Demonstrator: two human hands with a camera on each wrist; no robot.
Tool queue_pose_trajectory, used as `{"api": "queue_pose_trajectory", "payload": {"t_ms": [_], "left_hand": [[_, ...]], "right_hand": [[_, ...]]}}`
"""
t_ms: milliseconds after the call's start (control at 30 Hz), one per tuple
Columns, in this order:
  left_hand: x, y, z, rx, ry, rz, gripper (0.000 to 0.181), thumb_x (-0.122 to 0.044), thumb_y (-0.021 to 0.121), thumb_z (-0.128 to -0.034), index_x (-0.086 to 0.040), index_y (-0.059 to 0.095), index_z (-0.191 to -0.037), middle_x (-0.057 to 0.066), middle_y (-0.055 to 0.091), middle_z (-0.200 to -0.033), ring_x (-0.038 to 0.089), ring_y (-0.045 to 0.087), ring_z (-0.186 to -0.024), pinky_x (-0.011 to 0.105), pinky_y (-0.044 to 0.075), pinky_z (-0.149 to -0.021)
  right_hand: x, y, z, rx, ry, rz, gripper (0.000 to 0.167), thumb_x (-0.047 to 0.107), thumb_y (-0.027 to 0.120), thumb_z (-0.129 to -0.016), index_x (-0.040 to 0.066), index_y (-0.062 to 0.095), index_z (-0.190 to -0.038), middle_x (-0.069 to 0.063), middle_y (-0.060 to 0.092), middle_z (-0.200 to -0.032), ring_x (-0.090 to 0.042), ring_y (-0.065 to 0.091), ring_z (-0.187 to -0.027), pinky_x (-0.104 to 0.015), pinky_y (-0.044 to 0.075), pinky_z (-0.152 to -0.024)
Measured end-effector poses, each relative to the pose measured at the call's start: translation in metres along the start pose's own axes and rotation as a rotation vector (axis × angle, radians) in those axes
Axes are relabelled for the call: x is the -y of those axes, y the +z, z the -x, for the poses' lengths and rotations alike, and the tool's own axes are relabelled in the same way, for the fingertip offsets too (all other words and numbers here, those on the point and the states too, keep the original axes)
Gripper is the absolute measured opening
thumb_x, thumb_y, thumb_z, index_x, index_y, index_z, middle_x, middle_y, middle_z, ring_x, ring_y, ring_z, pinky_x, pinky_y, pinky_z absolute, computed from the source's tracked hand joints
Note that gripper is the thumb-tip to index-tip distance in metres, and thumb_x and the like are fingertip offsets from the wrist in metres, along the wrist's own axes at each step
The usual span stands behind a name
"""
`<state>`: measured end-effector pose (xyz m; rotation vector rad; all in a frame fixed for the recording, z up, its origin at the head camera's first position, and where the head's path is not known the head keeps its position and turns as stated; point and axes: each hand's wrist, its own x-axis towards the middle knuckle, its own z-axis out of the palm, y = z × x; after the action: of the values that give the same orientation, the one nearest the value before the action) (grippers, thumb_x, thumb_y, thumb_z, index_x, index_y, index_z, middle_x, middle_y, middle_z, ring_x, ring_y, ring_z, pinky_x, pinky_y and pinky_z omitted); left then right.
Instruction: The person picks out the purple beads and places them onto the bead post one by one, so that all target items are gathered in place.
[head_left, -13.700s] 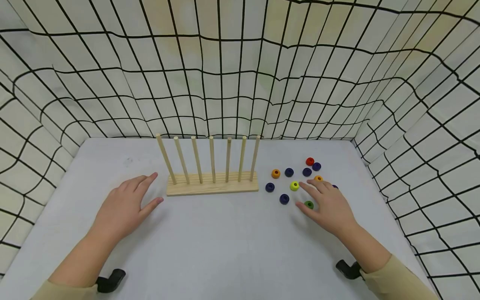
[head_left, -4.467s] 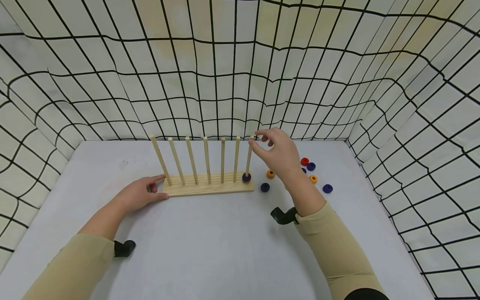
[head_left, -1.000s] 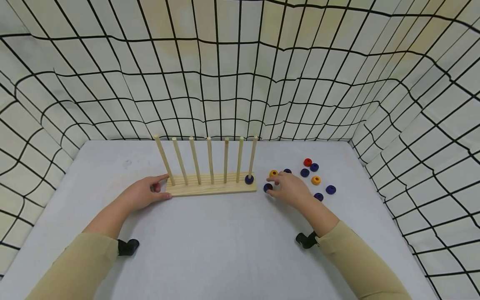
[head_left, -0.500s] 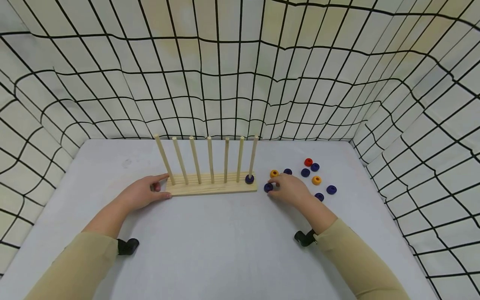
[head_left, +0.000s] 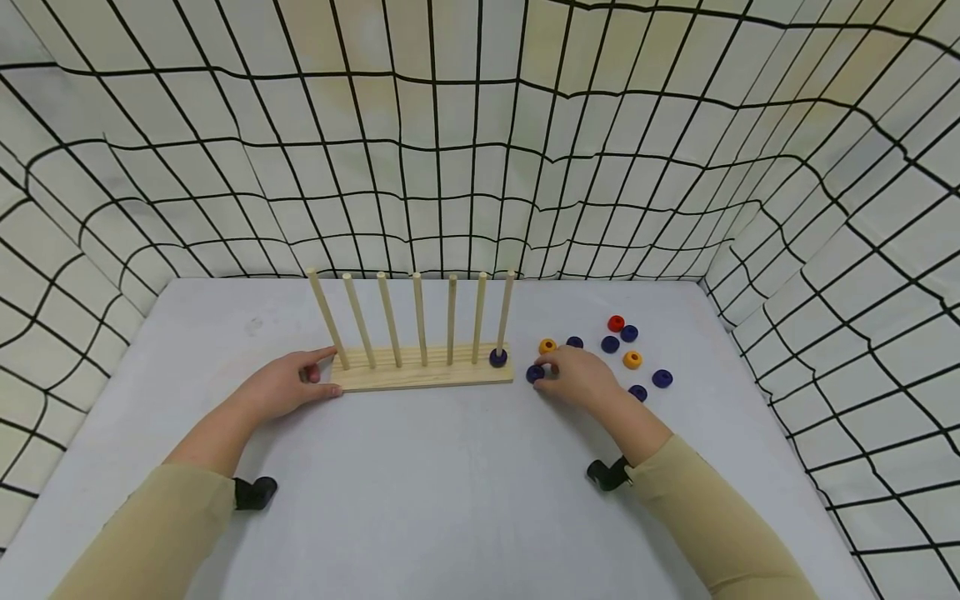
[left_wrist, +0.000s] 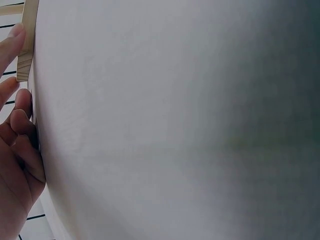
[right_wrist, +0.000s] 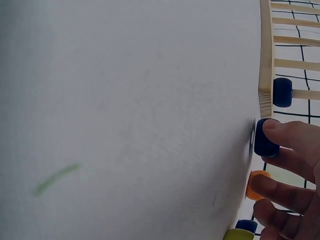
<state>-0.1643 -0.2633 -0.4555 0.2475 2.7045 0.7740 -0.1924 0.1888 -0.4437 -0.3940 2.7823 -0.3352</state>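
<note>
A wooden peg rack (head_left: 420,379) stands on the white table with a row of upright pegs. My left hand (head_left: 288,385) grips its left end between thumb and index finger. One dark blue bead (head_left: 498,358) sits at the foot of the rightmost peg. Just right of the rack, my right hand (head_left: 585,379) pinches another blue bead (right_wrist: 266,137) between thumb and finger, at or just above the table. Behind the fingers in the right wrist view are an orange bead (right_wrist: 255,184) and a yellow bead (right_wrist: 240,234), the latter hidden in the head view.
To the right lie a red bead (head_left: 616,323), an orange bead (head_left: 632,360) and several blue beads (head_left: 662,378). Black netting (head_left: 438,167) over pale walls encloses the table (head_left: 420,483) at the back and sides.
Since the first frame, my left hand has taken the rack and a blue bead has come onto the rightmost peg. My right hand has since moved from that peg's top to another blue bead.
</note>
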Motion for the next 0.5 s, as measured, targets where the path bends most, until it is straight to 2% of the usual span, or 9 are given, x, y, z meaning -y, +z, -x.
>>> {"api": "queue_pose_trajectory", "payload": {"t_ms": [267,500], "left_hand": [[0.0023,-0.0001,-0.0012,-0.004,0.007,-0.008,0.086,-0.052,0.073,-0.0861,-0.002,0.041,-0.149,0.004,0.05,-0.091,0.019,0.045,-0.079,0.036,0.035,-0.07],[0.0025,0.0,-0.0016,-0.003,0.002,-0.003,0.086,-0.052,0.073,-0.0859,-0.002,0.041,-0.149,0.005,0.05,-0.09,0.019,0.044,-0.079,0.036,0.034,-0.069]], "right_hand": [[0.001,-0.0045,0.0017,-0.026,0.016,-0.005,0.045,0.04,0.074,-0.089,0.019,0.068,-0.128,-0.002,0.063,-0.099,-0.017,0.056,-0.081,-0.034,0.049,-0.072],[0.0008,-0.0065,0.0043,-0.047,0.004,0.008,0.046,0.042,0.073,-0.09,0.02,0.067,-0.129,-0.003,0.065,-0.103,-0.018,0.058,-0.087,-0.037,0.05,-0.076]]}}
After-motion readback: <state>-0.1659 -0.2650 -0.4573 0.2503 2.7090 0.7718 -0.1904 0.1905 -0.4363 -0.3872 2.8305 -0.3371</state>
